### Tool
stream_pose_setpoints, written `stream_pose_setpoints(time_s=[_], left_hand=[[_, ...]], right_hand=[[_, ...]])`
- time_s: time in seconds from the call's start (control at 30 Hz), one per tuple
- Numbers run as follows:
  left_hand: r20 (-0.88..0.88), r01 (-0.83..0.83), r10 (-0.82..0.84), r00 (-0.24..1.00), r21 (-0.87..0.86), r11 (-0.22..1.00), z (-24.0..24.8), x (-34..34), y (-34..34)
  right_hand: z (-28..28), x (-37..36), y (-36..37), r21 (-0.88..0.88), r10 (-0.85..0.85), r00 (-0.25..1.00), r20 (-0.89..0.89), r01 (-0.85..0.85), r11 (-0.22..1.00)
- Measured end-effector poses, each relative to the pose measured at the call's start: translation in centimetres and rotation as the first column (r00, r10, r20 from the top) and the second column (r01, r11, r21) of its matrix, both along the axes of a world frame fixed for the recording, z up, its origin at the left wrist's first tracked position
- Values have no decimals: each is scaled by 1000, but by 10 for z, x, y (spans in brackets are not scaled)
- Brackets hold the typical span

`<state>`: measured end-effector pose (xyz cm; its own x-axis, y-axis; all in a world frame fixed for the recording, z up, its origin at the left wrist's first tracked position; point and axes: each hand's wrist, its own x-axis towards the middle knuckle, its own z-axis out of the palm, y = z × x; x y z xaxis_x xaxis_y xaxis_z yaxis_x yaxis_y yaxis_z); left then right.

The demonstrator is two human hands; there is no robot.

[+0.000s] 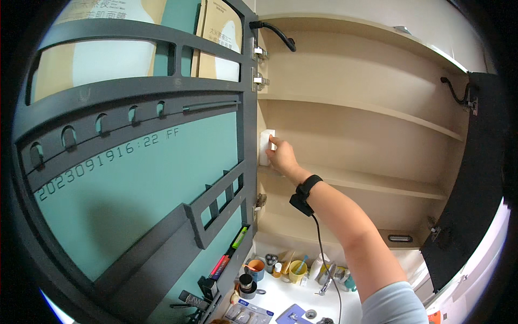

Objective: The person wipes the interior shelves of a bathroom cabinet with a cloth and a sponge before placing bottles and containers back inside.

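My right hand [281,157] reaches up into an open wall cabinet, and its fingers grip a small white box [264,147]. The box stands upright at the left end of the second shelf [377,182], against the cabinet's side wall. A black band [305,190] with a thin cable hanging from it wraps my right wrist. The grey sleeve of that arm enters from the lower right. My left hand is out of sight.
The beige shelves [367,108] hold nothing else that I can see. The left door [135,178], teal with a dark grey rack, swings open toward me. The black right door [475,183] is open too. Below, a white counter [280,297] carries cups, bottles and a faucet [326,281].
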<state>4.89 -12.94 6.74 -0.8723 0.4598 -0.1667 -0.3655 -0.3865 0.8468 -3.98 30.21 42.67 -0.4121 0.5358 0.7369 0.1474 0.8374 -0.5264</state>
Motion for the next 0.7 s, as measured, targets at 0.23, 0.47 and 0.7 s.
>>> stream_pose_setpoints(time_s=[0.23, 0.47, 0.7], left_hand=[[-84, 153, -138, 987, 212, 965, -54, -9, -14], [-205, 86, -124, 971, -184, 979, -97, -40, -35], [116, 95, -94, 989, -4, 995, 5, -27, 1]], right_hand=[[58, -8, -19, 151, -66, 930, -361, 128, 980], [3, 7, -24, 80, -50, 993, -104, 59, 995], [0, -2, -3, 141, 10, 997, -75, 1, 990]])
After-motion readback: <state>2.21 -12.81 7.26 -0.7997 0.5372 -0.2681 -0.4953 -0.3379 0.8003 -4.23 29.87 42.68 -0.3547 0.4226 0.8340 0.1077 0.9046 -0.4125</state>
